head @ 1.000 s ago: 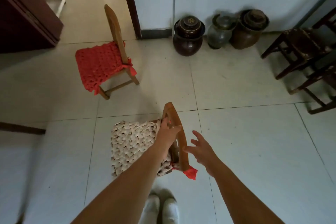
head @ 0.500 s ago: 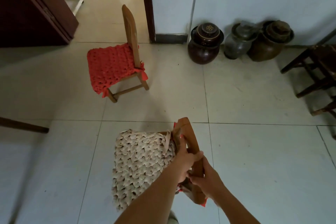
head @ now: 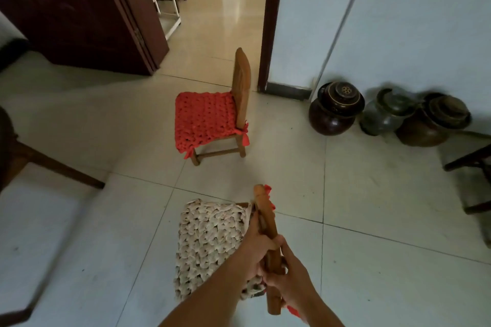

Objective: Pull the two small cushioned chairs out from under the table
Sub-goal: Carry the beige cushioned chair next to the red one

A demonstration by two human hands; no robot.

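Near the feet, both hands grip the cream-cushioned chair, backrest right, seat left.

Two bare forearms enter from the lower edge of the view, neither covered by any sleeve as far as the frame shows. No watch, bracelet or band sits on either wrist. The bare left hand wears no glove and no ring that can be made out; its knuckles and the back of the hand are plain. The bare right hand is likewise ungloved, with no jewellery visible on the fingers that show. Both hands are slightly blurred, so nails and finer details cannot be told.
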